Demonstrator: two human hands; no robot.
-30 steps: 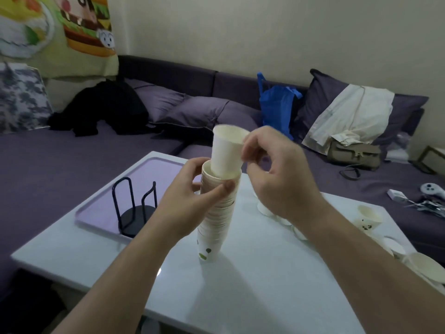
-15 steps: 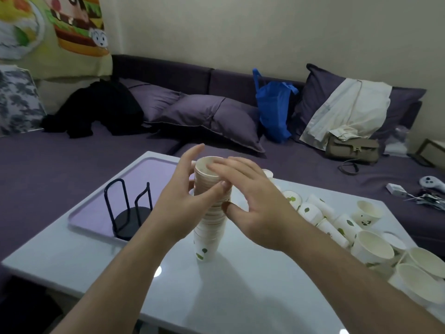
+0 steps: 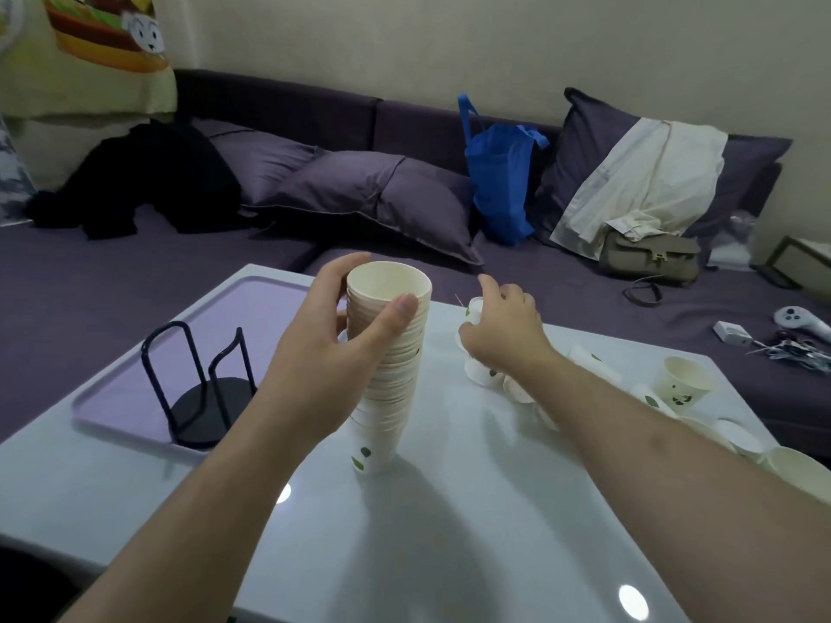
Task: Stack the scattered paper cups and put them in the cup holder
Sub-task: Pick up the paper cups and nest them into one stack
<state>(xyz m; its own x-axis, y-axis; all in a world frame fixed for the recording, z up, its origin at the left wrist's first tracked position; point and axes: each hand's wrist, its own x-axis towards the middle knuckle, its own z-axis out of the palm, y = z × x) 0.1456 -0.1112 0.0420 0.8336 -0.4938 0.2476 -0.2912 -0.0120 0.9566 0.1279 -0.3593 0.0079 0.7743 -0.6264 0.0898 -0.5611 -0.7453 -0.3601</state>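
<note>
A tall stack of white paper cups (image 3: 390,379) with green leaf prints stands upright on the white table (image 3: 449,532). My left hand (image 3: 332,353) is wrapped around the stack's upper part, thumb on the front. My right hand (image 3: 503,326) reaches to the right of the stack, fingers curled over a loose cup (image 3: 474,305) at the far table edge; whether it grips the cup is hidden. Several loose cups (image 3: 683,384) lie scattered on the right side. The black wire cup holder (image 3: 202,388) stands empty at the left.
The holder sits on a lilac tray (image 3: 135,361) at the table's left. A purple sofa behind carries pillows, a blue bag (image 3: 499,182), a beige handbag (image 3: 647,258) and a white controller (image 3: 800,321). The table's near edge is at the bottom left.
My right hand pushed a cup down onto the stack, then let go and moved right toward the loose cups. My left hand kept holding the stack.
</note>
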